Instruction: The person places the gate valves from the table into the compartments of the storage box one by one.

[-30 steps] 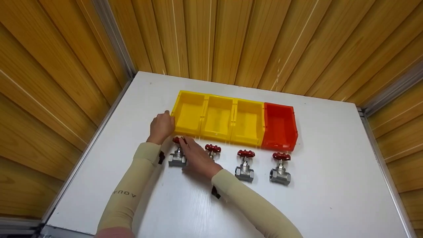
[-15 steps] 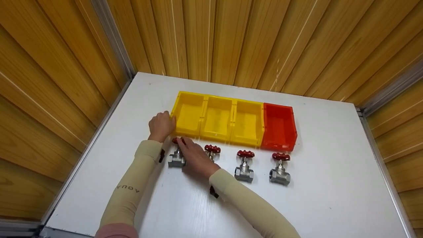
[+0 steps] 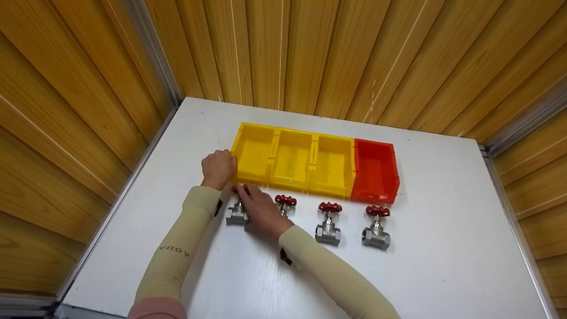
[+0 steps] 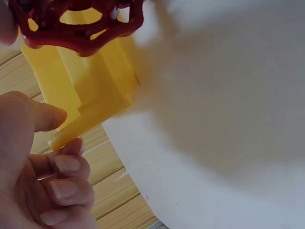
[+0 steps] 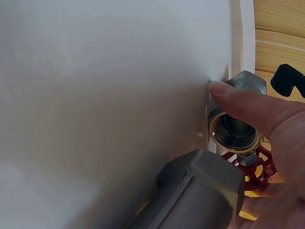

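Observation:
At the near left corner of the leftmost yellow bin [image 3: 254,156], my left hand [image 3: 219,168] pinches the bin's edge. The left wrist view shows the thumb [image 4: 50,116] on one side of that wall and the curled fingers on the other. My right hand [image 3: 266,213] holds the leftmost valve [image 3: 237,215], which has a steel body and a red handwheel. In the right wrist view the thumb presses on the valve body [image 5: 233,131], and the other fingers reach behind by the handwheel [image 5: 259,171]. The hand partly covers the second valve [image 3: 285,200].
Two more valves [image 3: 328,232] stand in the row to the right. Behind them, yellow bins and a red bin [image 3: 375,166] are lined up side by side. The white table [image 3: 443,221] meets wood-panelled walls [image 3: 310,53] at the back and sides.
Both hands keep their places at the bin and the leftmost valve. Only slight shifts of the forearms and the view show.

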Demonstrator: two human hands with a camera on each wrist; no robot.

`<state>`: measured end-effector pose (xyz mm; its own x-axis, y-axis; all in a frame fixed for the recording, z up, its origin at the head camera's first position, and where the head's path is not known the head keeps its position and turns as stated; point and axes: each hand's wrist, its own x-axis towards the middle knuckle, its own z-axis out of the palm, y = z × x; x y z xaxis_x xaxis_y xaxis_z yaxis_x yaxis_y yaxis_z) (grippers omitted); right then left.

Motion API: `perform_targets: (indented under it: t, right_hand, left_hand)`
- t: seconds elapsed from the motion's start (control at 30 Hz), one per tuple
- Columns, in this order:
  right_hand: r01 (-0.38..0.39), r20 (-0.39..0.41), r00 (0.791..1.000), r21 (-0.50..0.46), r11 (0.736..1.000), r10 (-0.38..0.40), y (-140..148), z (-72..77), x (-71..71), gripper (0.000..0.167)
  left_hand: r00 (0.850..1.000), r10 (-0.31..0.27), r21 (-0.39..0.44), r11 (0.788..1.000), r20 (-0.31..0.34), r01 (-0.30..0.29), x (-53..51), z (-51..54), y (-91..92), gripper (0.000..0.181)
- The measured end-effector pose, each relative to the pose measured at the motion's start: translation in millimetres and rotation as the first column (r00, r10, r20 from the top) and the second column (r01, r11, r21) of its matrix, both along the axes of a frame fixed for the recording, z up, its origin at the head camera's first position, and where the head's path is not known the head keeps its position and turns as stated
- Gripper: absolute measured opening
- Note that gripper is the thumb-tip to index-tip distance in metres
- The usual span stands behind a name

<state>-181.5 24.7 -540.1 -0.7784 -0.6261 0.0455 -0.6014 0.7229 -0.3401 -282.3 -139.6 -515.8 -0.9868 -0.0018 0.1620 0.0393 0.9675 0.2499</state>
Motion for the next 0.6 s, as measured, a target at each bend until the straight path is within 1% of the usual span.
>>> perform_targets:
  t: [0.2,0.43,0.6]
  right_hand:
    - [0.004,0.034,0.999,-0.001,1.000,-0.004,-1.3,0.2,-0.8,0.111]
    - [-0.012,-0.023,1.000,-0.027,1.000,0.011,-3.7,-3.6,-3.0,0.106]
    - [-0.002,-0.022,1.000,-0.027,1.000,0.001,-5.7,-4.8,-3.5,0.110]
  left_hand:
    - [1.000,0.001,-0.015,1.000,0.018,-0.001,-1.2,-2.3,0.3,0.033]
    - [0.998,-0.013,-0.019,1.000,0.061,0.014,0.4,-1.2,0.2,0.032]
    - [0.995,0.000,-0.026,1.000,0.103,0.002,0.0,-0.8,0.7,0.034]
